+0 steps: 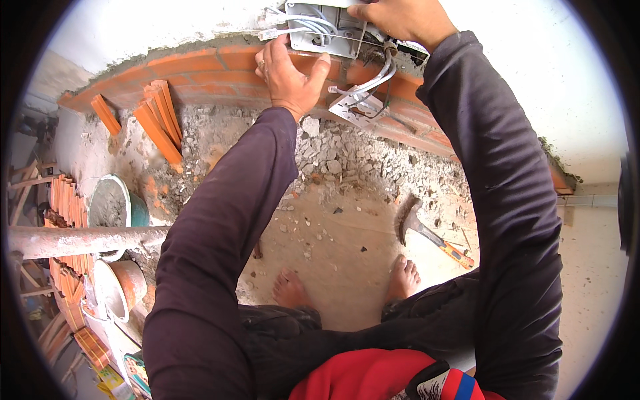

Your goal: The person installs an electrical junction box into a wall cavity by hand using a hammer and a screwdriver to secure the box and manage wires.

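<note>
A grey plastic junction box (325, 30) sits in a gap at the top of a low red brick wall (200, 70), with pale cables (373, 79) spilling out of it and looping down over the bricks. The person's left hand (288, 72) presses against the lower left edge of the box, thumb hooked under it and fingers spread flat, not clenched. The right hand (400, 20) rests curled over the box's upper right corner, gripping its edge. Just below the cables, a white metal bracket (353, 105) hangs against the bricks. Beneath the wall lies a heap of grey rubble (347, 157) on a dusty floor. A hammer (427, 232) lies near the person's bare right foot (403, 277). Off to the left stand a bucket of mortar (115, 207) and stacked brick pieces (159, 123).
</note>
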`<action>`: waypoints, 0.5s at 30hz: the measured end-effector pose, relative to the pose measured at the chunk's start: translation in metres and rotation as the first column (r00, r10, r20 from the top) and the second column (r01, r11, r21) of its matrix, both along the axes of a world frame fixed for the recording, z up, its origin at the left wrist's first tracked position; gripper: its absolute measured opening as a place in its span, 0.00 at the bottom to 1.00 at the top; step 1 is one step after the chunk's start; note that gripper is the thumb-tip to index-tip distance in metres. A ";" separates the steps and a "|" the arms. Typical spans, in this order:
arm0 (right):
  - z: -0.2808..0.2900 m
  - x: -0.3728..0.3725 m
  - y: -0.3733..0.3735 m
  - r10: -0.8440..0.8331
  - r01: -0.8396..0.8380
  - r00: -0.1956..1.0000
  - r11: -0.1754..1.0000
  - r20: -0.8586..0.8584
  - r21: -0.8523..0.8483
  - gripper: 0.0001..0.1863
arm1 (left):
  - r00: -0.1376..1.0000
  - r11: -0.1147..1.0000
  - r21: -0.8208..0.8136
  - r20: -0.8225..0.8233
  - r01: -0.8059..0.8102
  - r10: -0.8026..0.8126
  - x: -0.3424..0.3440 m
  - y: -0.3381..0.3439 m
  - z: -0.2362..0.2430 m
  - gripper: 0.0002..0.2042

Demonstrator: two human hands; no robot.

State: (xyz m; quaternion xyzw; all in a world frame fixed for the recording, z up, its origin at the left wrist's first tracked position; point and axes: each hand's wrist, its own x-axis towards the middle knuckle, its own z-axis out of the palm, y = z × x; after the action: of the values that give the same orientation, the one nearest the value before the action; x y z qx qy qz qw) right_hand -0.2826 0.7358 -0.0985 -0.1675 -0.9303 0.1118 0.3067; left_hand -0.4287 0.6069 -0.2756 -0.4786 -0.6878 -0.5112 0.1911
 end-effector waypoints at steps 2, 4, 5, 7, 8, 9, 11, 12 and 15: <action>-0.001 -0.001 0.000 0.004 -0.004 1.000 1.000 -0.009 0.006 0.10 | 0.999 0.999 0.041 -0.025 -0.024 0.025 -0.002 0.000 0.001 0.35; -0.002 -0.001 0.000 -0.003 0.003 1.000 1.000 -0.019 0.002 0.10 | 0.999 0.999 0.044 -0.039 -0.032 0.034 -0.002 -0.002 0.003 0.34; -0.001 0.000 -0.001 -0.005 0.006 1.000 1.000 -0.014 0.004 0.10 | 1.000 0.998 0.061 -0.024 -0.007 0.008 -0.001 -0.002 0.005 0.34; 0.001 0.001 -0.001 -0.009 0.009 1.000 1.000 -0.005 0.008 0.10 | 0.999 0.994 0.097 0.006 0.041 -0.042 0.003 0.001 0.007 0.34; 0.001 0.001 -0.001 -0.007 0.008 1.000 1.000 -0.009 0.014 0.10 | 0.999 0.993 0.112 0.005 0.038 -0.039 0.005 0.002 0.008 0.34; 0.000 0.001 -0.001 -0.006 0.006 1.000 1.000 -0.014 0.021 0.10 | 0.999 0.991 0.127 0.005 0.035 -0.036 0.006 0.003 0.010 0.34; 0.001 0.000 -0.002 -0.015 0.015 1.000 1.000 -0.009 0.000 0.10 | 1.000 0.989 0.146 0.003 0.024 -0.025 0.008 0.005 0.009 0.34; 0.001 0.000 -0.003 -0.025 0.025 1.000 0.999 0.000 -0.028 0.10 | 1.000 0.988 0.151 0.001 0.016 -0.017 0.008 0.005 0.008 0.34; 0.002 0.000 -0.003 -0.038 0.039 0.999 0.998 0.024 -0.042 0.10 | 1.000 0.990 0.143 0.016 -0.003 0.001 0.010 0.007 0.004 0.36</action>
State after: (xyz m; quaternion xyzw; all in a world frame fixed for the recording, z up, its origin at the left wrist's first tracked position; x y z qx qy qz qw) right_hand -0.2824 0.7324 -0.0961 -0.1933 -0.9277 0.1237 0.2945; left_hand -0.4191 0.6135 -0.2719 -0.4588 -0.6514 -0.5629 0.2199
